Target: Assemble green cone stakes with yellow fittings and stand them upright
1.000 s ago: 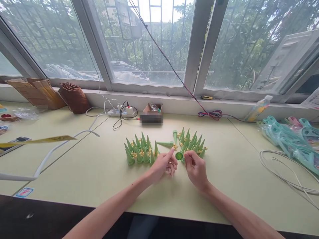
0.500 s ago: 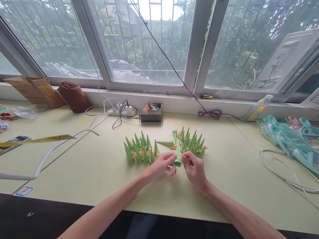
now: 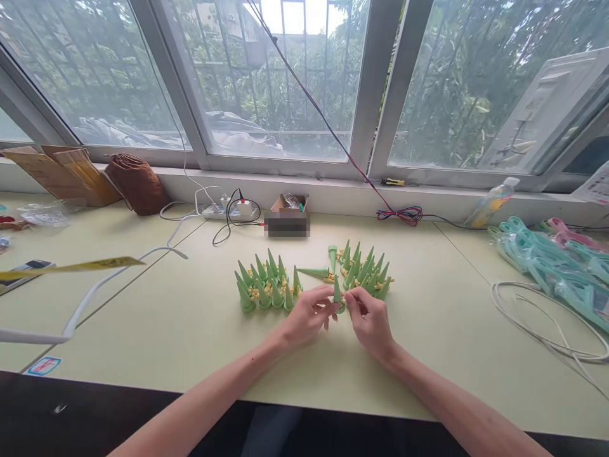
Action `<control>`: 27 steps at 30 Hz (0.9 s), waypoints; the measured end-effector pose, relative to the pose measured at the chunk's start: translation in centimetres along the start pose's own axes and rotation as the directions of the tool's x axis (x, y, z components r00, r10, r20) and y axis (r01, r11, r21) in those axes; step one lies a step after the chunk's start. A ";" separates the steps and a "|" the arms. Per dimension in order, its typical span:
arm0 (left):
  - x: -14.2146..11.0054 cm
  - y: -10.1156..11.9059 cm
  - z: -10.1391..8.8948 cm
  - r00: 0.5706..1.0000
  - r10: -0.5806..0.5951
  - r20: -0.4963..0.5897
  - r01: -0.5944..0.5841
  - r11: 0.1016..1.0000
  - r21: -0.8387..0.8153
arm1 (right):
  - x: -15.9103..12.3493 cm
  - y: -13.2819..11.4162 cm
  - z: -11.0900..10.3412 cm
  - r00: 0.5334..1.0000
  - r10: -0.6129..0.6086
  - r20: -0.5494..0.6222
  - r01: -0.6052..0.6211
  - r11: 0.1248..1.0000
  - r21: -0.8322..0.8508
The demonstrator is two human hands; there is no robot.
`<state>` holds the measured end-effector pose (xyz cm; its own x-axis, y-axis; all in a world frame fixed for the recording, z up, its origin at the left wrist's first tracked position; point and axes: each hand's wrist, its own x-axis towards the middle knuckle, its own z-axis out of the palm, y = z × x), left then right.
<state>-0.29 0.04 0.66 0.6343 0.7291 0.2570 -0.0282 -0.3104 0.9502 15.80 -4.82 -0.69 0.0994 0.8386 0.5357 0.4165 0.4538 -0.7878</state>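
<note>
We hold one green cone [image 3: 337, 290] upright, its tip pointing up, between our two hands above the table [image 3: 190, 333]. Our left hand [image 3: 311, 314] is clamped on the cone, thumb and fingers closed about its lower part. Our right hand [image 3: 370, 315] meets it from the other side, thumb and fingertips pinched on a small yellow piece [image 3: 343, 294] at the cone's side; our fingers cover most of that piece.

Just beyond our left hand stands a left group of cones [image 3: 264, 299], tips up, with yellow pieces among them. Beyond our right hand stands a right group of cones [image 3: 365, 274], set out in the same way. Between the groups one loose cone [image 3: 314, 272] lies on its side, tip to the left. Near it we see another cone [image 3: 332, 256] with its wide end away from us; we cannot tell whether it lies flat. Farther back, a small open box [image 3: 289, 204] sits near a power strip [image 3: 231, 214].
</note>
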 end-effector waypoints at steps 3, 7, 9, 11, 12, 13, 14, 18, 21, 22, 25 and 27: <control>0.1 0.1 0.2 0.999 -0.002 -0.032 0.003 0.999 0.037 | 0.0 0.1 0.0 1.000 0.014 0.001 -0.014 1.000 0.008; 0.2 0.2 0.5 0.996 -0.048 -0.079 0.052 0.997 0.054 | 0.0 -0.1 0.1 1.000 0.023 0.021 -0.024 0.999 0.025; 0.3 0.2 0.5 0.995 -0.068 -0.074 0.071 0.997 0.039 | 0.0 -0.3 0.1 0.999 0.012 0.031 -0.013 1.000 0.020; 0.3 0.2 0.5 0.996 -0.078 -0.045 0.079 0.997 0.015 | 0.0 -0.5 0.1 0.999 -0.006 0.042 0.005 1.000 0.011; 0.3 0.2 0.5 0.996 -0.081 -0.027 0.081 0.997 0.000 | 0.0 -0.6 0.2 0.999 -0.016 0.048 0.016 1.000 0.004; 0.3 0.1 0.4 0.996 -0.085 -0.011 0.085 0.996 -0.013 | -0.1 -0.6 0.2 0.998 -0.027 0.053 0.027 1.000 -0.004; 0.3 0.1 0.4 0.996 -0.088 0.003 0.088 0.996 -0.026 | -0.1 -0.6 0.2 0.998 -0.037 0.058 0.038 0.999 -0.015; 0.2 -0.1 0.2 0.995 -0.089 0.036 0.090 0.995 -0.050 | -0.2 -0.4 0.2 0.994 -0.085 0.072 0.090 0.994 -0.058; 0.1 -0.2 0.2 0.996 -0.080 0.042 0.082 0.996 -0.044 | -0.2 -0.3 0.2 0.988 -0.126 0.094 0.133 0.988 -0.076; 0.1 -0.2 0.1 0.996 -0.079 0.040 0.081 0.996 -0.040 | -0.2 -0.3 0.1 0.985 -0.136 0.103 0.144 0.986 -0.081; 0.1 -0.3 0.0 0.996 -0.077 0.039 0.078 0.996 -0.034 | -0.1 -0.2 0.0 0.978 -0.160 0.132 0.174 0.980 -0.099; 0.0 -0.4 0.0 0.996 -0.076 0.042 0.078 0.997 -0.030 | -0.1 -0.2 0.0 0.974 -0.175 0.147 0.192 0.975 -0.110</control>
<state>-0.27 0.23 0.28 0.6663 0.7246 0.1761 -0.0017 -0.2347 0.9721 15.69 -5.00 -0.57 -0.1089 0.7815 0.6143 0.5246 0.5701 -0.6322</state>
